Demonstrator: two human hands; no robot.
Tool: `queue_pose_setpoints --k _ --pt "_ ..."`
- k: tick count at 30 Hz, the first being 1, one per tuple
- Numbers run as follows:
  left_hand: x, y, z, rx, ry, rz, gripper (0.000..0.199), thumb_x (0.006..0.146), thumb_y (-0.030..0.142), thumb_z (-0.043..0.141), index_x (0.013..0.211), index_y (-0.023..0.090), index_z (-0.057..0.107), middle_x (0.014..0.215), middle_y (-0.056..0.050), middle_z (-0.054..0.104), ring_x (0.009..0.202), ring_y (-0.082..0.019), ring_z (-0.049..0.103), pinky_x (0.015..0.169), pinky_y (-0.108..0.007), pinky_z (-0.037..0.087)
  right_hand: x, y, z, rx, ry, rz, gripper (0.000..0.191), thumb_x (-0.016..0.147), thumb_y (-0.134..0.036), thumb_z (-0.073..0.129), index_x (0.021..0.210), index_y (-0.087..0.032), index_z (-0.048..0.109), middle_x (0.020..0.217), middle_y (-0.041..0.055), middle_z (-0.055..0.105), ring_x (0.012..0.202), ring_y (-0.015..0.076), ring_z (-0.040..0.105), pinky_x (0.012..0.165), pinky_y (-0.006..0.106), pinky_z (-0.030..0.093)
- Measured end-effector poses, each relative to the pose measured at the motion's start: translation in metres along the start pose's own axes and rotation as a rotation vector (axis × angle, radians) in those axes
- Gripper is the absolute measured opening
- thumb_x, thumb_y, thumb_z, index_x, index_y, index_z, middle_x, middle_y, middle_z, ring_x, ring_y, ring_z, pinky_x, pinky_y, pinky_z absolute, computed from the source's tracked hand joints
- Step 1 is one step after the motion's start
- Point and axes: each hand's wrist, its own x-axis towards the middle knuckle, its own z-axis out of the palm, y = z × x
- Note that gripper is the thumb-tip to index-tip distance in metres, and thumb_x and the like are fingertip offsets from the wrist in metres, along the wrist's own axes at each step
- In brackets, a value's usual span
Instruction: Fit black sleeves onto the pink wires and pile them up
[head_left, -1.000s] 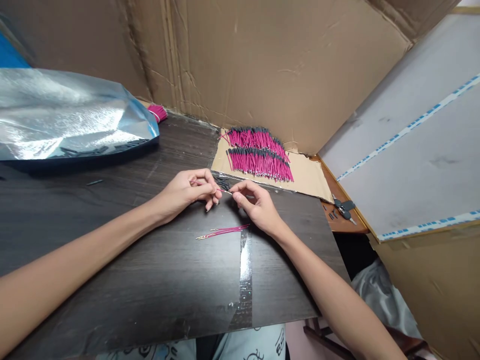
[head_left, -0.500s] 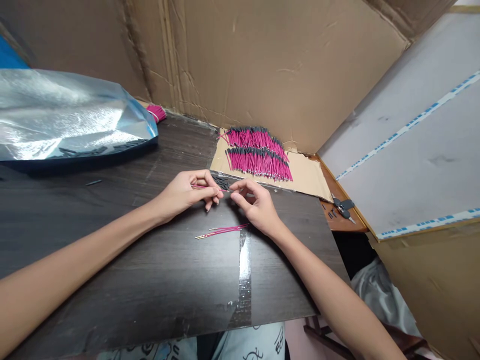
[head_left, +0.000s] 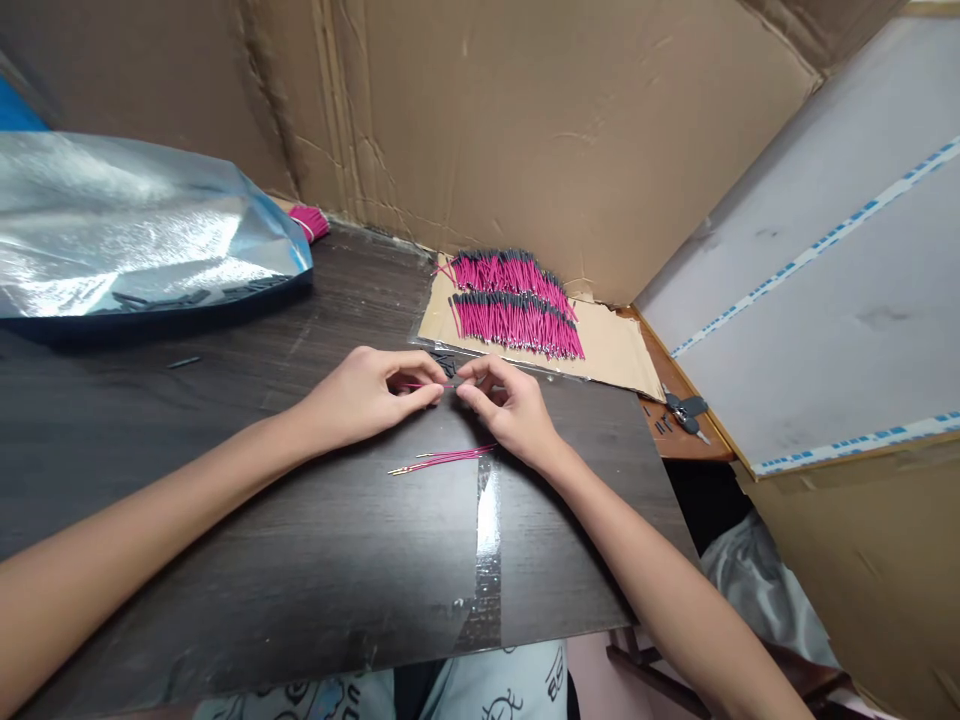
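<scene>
Between thumb and fingers, my left hand (head_left: 382, 393) pinches a thin pink wire (head_left: 414, 385) that points toward the right. My right hand (head_left: 506, 405) is closed at the wire's right end, with a tiny dark piece between its fingertips. The two hands' fingertips are almost touching. Small black sleeves (head_left: 444, 362) lie just behind the hands, partly covered by them. A few loose pink wires (head_left: 442, 460) with metal tips rest on the dark table (head_left: 337, 560) nearer to me.
Rows of pink wires with black ends (head_left: 517, 325) lie on a cardboard sheet (head_left: 615, 350) at the back. A silver bag (head_left: 150, 230) stands at the left, beside a pink wire bundle (head_left: 309, 222). Keys (head_left: 686, 412) sit on a brown ledge at the right.
My left hand's fingers have curled in closer around the pink wire, and the fingertips of both hands are nearer each other. My right hand has barely moved.
</scene>
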Motion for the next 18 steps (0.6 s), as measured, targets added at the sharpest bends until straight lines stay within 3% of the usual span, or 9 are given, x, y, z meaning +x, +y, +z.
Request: queue_pose_setpoints --k 13,18 --pt "0.0002 0.0094 0.0022 0.128 -0.011 0.134 0.024 0.092 0.038 0.06 0.089 0.018 0.072 0.083 -0.001 0.068 0.074 -0.014 0.061 0.072 -0.027 0.044 -0.0007 -0.0021 0.0001 -0.071 -0.02 -0.04 0.012 0.096 -0.024 0.066 0.107 -0.021 0.064 0.101 0.002 0.069 0.078 0.0129 0.061 0.071 0.028 0.051" --pt "0.0012 0.0075 0.001 0.015 -0.035 0.021 0.029 0.093 0.045 0.062 0.092 0.018 0.073 0.082 -0.002 0.067 0.072 -0.015 0.058 0.069 -0.028 0.044 -0.0011 -0.0013 0.0011 -0.001 0.034 -0.02 0.032 0.093 -0.027 0.071 0.122 -0.024 0.059 0.119 0.0055 0.066 0.081 0.0134 0.064 0.067 0.028 0.051"
